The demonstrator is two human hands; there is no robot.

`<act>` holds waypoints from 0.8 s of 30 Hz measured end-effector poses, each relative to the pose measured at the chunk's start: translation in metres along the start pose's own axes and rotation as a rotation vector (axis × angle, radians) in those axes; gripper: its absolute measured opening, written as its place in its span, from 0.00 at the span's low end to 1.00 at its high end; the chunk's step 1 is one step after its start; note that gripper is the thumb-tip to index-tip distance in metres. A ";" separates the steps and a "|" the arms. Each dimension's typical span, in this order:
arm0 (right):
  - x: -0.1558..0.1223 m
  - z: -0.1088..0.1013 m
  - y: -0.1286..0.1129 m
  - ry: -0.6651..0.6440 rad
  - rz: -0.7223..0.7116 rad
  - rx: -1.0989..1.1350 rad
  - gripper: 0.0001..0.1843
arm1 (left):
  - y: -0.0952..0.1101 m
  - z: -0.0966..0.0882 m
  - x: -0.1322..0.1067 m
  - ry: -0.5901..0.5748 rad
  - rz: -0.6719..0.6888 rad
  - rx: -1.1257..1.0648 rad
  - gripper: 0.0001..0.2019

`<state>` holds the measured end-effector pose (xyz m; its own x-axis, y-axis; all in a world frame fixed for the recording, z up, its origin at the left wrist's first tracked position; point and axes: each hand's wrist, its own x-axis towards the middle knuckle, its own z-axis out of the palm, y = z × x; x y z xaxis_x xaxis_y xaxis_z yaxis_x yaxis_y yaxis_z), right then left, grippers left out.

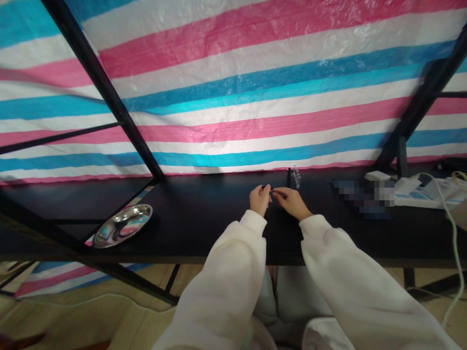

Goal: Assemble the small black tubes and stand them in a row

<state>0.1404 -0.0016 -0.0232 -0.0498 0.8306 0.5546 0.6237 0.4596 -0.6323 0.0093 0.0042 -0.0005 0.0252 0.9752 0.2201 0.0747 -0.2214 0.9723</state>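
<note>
Over the middle of the black table, my left hand (259, 199) is closed in a pinch on a small dark thin piece (271, 188). Its kind is too small to make out. From the other side, my right hand (291, 201) holds its fingertips together at the same piece, and the two hands nearly touch. Just behind my right hand stands a row of small clear pieces (296, 178). Beside that row is a narrow black upright thing (289, 178), partly hidden by the hand.
An oval shiny metal dish (123, 225) lies at the table's left. On the right are a blurred-out dark item (361, 199), a white power strip (419, 198) and a white cable (453, 233). Black frame bars and a striped sheet (255, 116) stand behind the table (189, 214).
</note>
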 end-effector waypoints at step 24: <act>-0.001 -0.001 0.003 0.032 -0.049 0.009 0.12 | 0.001 0.002 0.001 -0.021 -0.065 -0.130 0.08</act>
<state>0.1430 -0.0009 -0.0254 -0.0551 0.7963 0.6024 0.6144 0.5026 -0.6082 0.0109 0.0051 0.0003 0.0458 0.9867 0.1557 -0.0527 -0.1533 0.9868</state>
